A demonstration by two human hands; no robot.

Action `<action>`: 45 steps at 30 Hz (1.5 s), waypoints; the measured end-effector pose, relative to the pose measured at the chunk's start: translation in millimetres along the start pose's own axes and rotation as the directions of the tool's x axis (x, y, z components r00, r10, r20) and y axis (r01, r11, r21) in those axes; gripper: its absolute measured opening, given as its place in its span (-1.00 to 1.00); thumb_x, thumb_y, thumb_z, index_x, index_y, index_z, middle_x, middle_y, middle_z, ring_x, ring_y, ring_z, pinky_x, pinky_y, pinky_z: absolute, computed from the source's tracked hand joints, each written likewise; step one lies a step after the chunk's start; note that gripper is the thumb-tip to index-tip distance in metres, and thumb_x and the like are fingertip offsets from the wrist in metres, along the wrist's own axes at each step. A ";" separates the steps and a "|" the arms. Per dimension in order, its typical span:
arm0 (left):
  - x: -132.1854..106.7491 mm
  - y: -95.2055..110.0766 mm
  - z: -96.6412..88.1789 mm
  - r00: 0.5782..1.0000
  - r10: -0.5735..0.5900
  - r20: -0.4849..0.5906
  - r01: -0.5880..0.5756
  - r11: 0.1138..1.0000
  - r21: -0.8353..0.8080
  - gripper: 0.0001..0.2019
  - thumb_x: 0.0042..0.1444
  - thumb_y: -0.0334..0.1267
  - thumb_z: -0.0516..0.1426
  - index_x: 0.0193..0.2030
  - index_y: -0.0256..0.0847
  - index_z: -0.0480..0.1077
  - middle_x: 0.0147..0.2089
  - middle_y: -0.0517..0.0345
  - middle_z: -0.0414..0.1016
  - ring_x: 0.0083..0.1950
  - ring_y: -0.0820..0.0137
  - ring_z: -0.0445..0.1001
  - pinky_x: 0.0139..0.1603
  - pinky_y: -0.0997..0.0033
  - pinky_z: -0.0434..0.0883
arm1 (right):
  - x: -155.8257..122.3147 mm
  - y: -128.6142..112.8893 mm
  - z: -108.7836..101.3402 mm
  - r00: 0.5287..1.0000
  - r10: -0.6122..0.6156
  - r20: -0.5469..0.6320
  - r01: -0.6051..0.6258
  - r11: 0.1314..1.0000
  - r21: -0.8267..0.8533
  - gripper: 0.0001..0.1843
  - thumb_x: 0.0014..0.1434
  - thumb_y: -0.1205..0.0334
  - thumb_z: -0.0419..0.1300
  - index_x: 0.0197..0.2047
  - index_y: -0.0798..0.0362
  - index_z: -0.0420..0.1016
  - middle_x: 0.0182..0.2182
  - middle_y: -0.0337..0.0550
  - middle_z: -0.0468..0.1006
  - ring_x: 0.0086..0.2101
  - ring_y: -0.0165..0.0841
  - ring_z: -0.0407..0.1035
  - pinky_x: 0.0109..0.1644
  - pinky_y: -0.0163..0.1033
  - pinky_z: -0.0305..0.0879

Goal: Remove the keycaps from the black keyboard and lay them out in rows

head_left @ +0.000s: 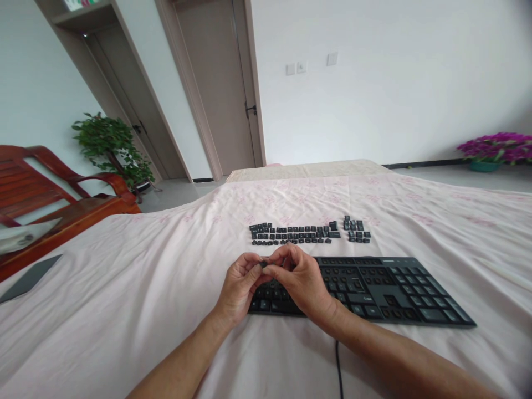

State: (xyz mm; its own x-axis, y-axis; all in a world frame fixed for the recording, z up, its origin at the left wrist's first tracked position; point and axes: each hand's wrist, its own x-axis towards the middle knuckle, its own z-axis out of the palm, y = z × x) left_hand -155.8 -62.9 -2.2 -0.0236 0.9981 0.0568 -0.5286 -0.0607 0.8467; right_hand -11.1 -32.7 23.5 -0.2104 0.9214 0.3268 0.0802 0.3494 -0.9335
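Observation:
A black keyboard (pixel 369 293) lies on the pink cloth, its upper rows stripped of keys while the number pad still has its keycaps. Over its left end, my left hand (pixel 240 285) and my right hand (pixel 300 280) meet at the fingertips. Between them is a small dark keycap (pixel 263 264), mostly covered by the fingers. Both hands are closed in a pinch on it. Behind the keyboard, loose keycaps (pixel 301 235) are laid out in rows, with a smaller group (pixel 356 230) to their right. My hands and wrists hide part of the keyboard's left half.
The pink patterned cloth (pixel 145 310) spreads under everything. A black cable (pixel 338 366) runs from the keyboard toward me. At the left are a dark flat panel (pixel 29 279), a wooden chair (pixel 95 197) and a leafy plant (pixel 108 141). Purple flowers (pixel 496 147) stand far right.

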 end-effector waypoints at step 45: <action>4.7 2.9 -10.6 0.967 0.254 -0.006 -0.191 0.744 0.640 -0.85 0.12 -0.24 0.18 -0.19 -0.23 0.46 -0.24 0.15 0.58 -0.28 0.44 0.54 -0.16 0.47 0.47 | 6.9 4.6 -8.8 0.985 -0.108 0.138 0.164 0.844 -0.510 -0.89 0.12 0.15 0.25 -0.40 -0.03 0.53 -0.41 -0.28 0.52 -0.38 -0.41 0.41 -0.30 -0.35 0.24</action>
State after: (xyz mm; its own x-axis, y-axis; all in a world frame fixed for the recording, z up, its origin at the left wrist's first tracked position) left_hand -166.4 -58.3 -5.0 -0.1624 0.9499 0.2669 0.1549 -0.2426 0.9577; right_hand -3.6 -23.3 22.7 -0.3506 0.8460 0.4017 0.5300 0.5329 -0.6596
